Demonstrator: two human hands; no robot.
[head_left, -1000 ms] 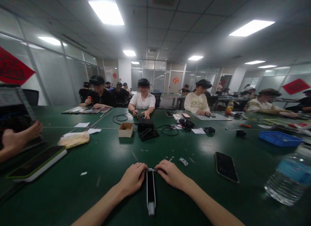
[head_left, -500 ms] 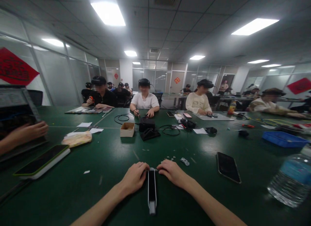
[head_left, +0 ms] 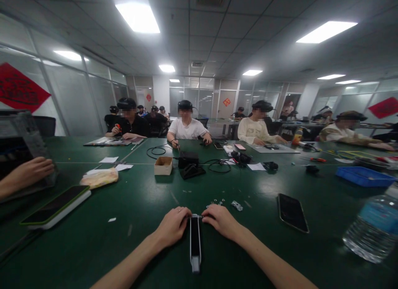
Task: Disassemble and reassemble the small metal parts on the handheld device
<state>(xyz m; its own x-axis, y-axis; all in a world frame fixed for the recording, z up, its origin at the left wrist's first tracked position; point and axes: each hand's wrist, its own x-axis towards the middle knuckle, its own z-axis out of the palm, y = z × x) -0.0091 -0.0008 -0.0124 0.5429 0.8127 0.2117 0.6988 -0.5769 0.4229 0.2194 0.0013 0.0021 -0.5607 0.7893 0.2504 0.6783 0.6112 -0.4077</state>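
Observation:
A long, narrow device [head_left: 195, 241] with a white frame, a dark middle and a grey near end lies on the green table, pointing away from me. My left hand [head_left: 173, 224] has its fingers closed against the left side of the device's far end. Opposite it, my right hand [head_left: 223, 220] pinches at the right of that same end; what is between those fingertips is too small to make out. Just beyond the right hand are several tiny pale rings [head_left: 221, 202]. A small silver-grey part [head_left: 236, 205] lies to their right.
To the right are a dark phone [head_left: 292, 212], a water bottle [head_left: 373, 229] and a blue tray [head_left: 363, 182]. A cardboard box [head_left: 163, 169] and black equipment [head_left: 188, 159] stand ahead. At left are a green-edged device [head_left: 56, 206], a plastic bag [head_left: 100, 179] and a co-worker's hand [head_left: 32, 175].
My hands and the narrow device stay nearly in place. The co-worker's hand at left has shifted slightly left and the case there has tilted. Across the table, a white-shirted person's hand has moved rightward.

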